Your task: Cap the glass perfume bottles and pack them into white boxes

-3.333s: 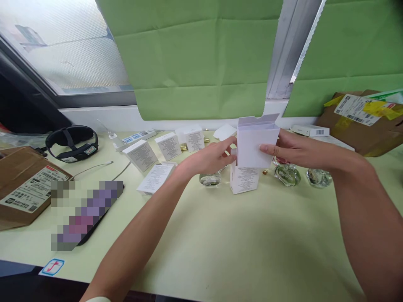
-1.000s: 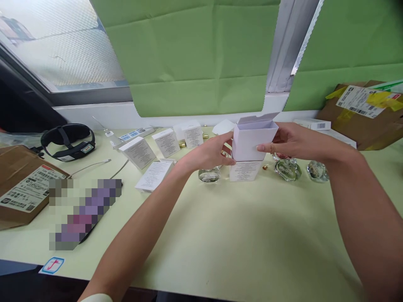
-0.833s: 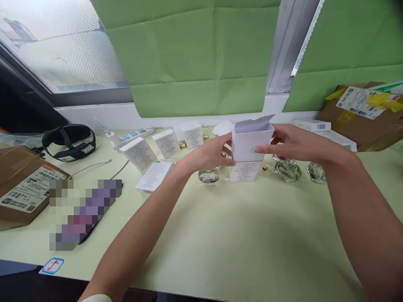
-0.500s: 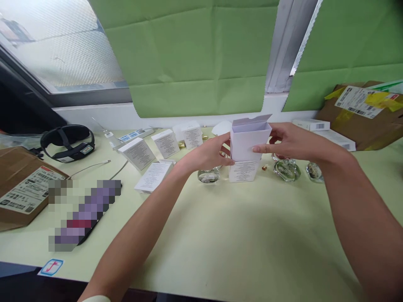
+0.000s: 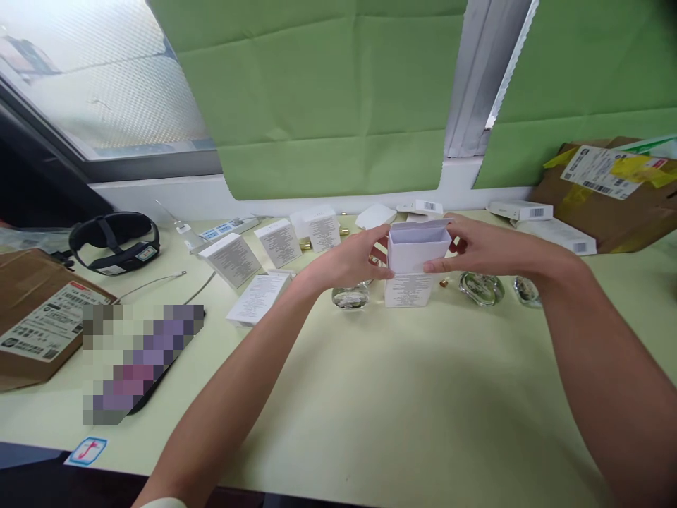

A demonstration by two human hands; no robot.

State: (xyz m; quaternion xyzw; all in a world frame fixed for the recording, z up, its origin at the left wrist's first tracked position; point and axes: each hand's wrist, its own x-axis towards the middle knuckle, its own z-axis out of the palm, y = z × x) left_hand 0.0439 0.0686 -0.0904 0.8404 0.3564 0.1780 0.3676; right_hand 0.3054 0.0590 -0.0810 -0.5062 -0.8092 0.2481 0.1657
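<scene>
In front of me a white printed box [image 5: 407,291] stands upright on the table. A plain white box insert [image 5: 415,262], its top uncovered, rises out of the printed box. My right hand [image 5: 458,247] grips the insert on its right side, thumb on the front face, other fingers mostly hidden behind. On the left side my left hand [image 5: 367,255] holds the printed box near its upper edge, fingertips at the seam. A clear glass bottle [image 5: 350,298] lies just left of the box. To the right are a second glass bottle [image 5: 481,288] and a third glass bottle [image 5: 527,291].
Several white printed boxes, including a leaning box [image 5: 231,259] and a lying box [image 5: 259,298], occupy the left-centre. A black headset [image 5: 113,250], a power strip [image 5: 230,227] and a cardboard box [image 5: 45,321] are farther left. Another cardboard box [image 5: 608,190] stands back right.
The insert has slid down, so less of it shows above the printed box. My right hand has lowered slightly with it; my left hand has stayed nearly in place.
</scene>
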